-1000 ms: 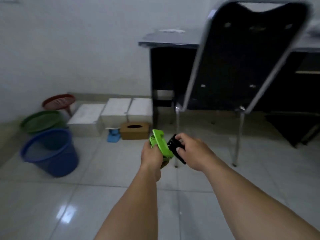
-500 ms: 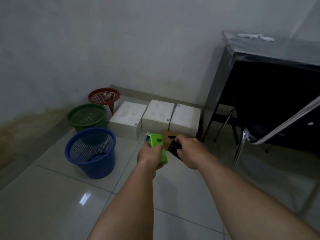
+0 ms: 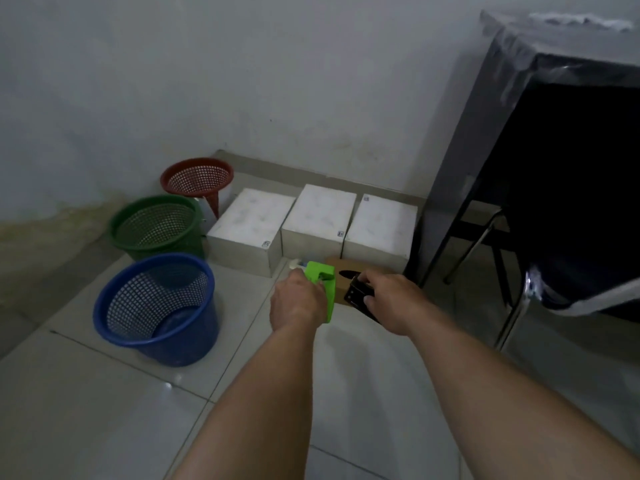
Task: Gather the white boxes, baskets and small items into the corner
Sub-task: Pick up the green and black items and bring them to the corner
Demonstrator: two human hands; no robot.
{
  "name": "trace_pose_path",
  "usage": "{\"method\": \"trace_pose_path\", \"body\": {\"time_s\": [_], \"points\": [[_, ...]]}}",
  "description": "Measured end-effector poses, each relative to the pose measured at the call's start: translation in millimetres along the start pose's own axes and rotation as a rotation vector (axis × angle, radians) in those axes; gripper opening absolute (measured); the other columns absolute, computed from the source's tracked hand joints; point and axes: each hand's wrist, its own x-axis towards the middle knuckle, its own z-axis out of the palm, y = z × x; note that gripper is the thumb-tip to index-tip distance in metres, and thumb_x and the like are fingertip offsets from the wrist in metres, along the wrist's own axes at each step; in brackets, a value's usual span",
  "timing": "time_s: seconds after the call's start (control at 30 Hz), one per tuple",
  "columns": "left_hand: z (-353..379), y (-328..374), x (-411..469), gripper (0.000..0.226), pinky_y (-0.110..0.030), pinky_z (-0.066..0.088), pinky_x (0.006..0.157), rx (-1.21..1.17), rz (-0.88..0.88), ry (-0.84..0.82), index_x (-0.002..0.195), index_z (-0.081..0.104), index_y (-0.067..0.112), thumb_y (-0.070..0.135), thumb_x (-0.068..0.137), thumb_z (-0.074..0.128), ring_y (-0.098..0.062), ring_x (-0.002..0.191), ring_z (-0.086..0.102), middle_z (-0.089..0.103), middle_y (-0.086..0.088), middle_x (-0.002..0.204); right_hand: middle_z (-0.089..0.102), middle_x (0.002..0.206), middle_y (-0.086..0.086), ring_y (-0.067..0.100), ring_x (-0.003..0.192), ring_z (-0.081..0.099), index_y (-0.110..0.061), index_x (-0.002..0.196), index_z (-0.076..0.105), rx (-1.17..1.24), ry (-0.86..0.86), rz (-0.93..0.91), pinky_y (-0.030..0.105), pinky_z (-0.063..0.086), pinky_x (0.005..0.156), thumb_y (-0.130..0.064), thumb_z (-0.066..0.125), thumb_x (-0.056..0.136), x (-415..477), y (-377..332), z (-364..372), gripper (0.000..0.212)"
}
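Right now L grip (image 3: 298, 303) is curled round a green item (image 3: 329, 299) and R grip (image 3: 394, 303) pinches a black item (image 3: 358, 292), both held just in front of the 3 white boxes (image 3: 320, 213). Red basket (image 3: 196, 176), green basket (image 3: 156, 225) and blue basket (image 3: 156, 306) stand left of the boxes. A brown carton (image 3: 372, 266) sits just in front of them, w/ a dark desk (image 3: 554, 98) to their right.
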Motion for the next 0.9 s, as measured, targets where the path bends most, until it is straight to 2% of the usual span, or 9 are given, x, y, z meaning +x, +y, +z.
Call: {"method": "trace_pose_path", "body": {"time_s": [0.13, 0.3, 0.37, 0.47, 0.7, 0.83, 0.9], "points": [[3.5, 44.4, 22.5, 0.039, -0.037, 0.044, 0.094, -0.015, -0.078, -0.064, 0.121, 0.055, 0.014, 0.04, 0.093, 0.055, -0.035, 0.12, 0.052, 0.054, -0.015, 0.131, 0.055, 0.136, 0.007, 0.03, 0.115, 0.056, -0.032, 0.135, 0.047, 0.058, -0.014, -0.002, 0.035, 0.05, 0.088, -0.025, 0.053, 0.094, 35.6, 21.5, -28.7, 0.042], [-11.5, 93.4, 57.6, 0.033, -0.035, 0.045, 0.086, 0.088, -0.093, -0.021, 0.115, 0.057, 0.016, 0.039, 0.091, 0.057, -0.031, 0.116, 0.056, 0.057, -0.011, 0.127, 0.057, 0.13, 0.008, 0.028, 0.107, 0.058, -0.034, 0.132, 0.047, 0.084, -0.03, -0.008, 0.037, 0.052, 0.09, -0.025, 0.054, 0.094, 82.9, 32.3, -73.4, 0.04], [-12.5, 96.9, 76.1, 0.032, -0.033, 0.045, 0.082, 0.125, -0.092, -0.012, 0.114, 0.059, 0.018, 0.039, 0.09, 0.059, -0.029, 0.113, 0.057, 0.059, -0.009, 0.125, 0.057, 0.125, 0.007, 0.026, 0.099, 0.058, -0.035, 0.129, 0.046, 0.06, -0.039, -0.005, 0.037, 0.053, 0.084, -0.024, 0.053, 0.094, 106.3, 30.8, -80.2, 0.037], [-4.0, 86.6, 106.5, 0.03, -0.032, 0.044, 0.08, 0.144, -0.106, -0.029, 0.114, 0.06, 0.02, 0.035, 0.088, 0.06, -0.027, 0.112, 0.059, 0.06, -0.006, 0.124, 0.057, 0.124, 0.008, 0.026, 0.098, 0.057, -0.034, 0.129, 0.046, 0.008, -0.067, -0.007, 0.035, 0.051, 0.08, -0.025, 0.054, 0.093, 142.1, 20.3, -70.4, 0.038], [16.5, 61.9, 170.3, 0.037, -0.036, 0.047, 0.088, 0.186, -0.129, -0.162, 0.121, 0.057, 0.016, 0.027, 0.086, 0.06, -0.028, 0.118, 0.057, 0.057, -0.008, 0.131, 0.057, 0.127, 0.009, 0.021, 0.091, 0.051, -0.031, 0.133, 0.045, 0.019, -0.213, 0.04, 0.029, 0.044, 0.074, -0.025, 0.057, 0.093, 199.5, 10.5, -22.9, 0.043], [31.8, 57.3, 198.6, 0.035, -0.033, 0.042, 0.084, 0.275, -0.121, -0.247, 0.123, 0.057, 0.019, 0.025, 0.088, 0.055, -0.025, 0.119, 0.056, 0.057, -0.004, 0.131, 0.057, 0.13, 0.008, 0.024, 0.106, 0.057, -0.03, 0.133, 0.047, 0.019, -0.26, 0.096, 0.027, 0.043, 0.079, -0.024, 0.06, 0.091, 220.3, 17.2, -11.2, 0.044], [52.6, 46.3, 206.6, 0.034, -0.033, 0.041, 0.085, 0.295, -0.133, -0.306, 0.123, 0.057, 0.021, 0.027, 0.09, 0.053, -0.023, 0.119, 0.056, 0.057, -0.003, 0.131, 0.056, 0.134, 0.007, 0.025, 0.113, 0.057, -0.031, 0.135, 0.048, 0.001, -0.311, 0.103, 0.027, 0.046, 0.087, -0.024, 0.06, 0.09, 231.2, 19.2, 2.6, 0.047]]}}
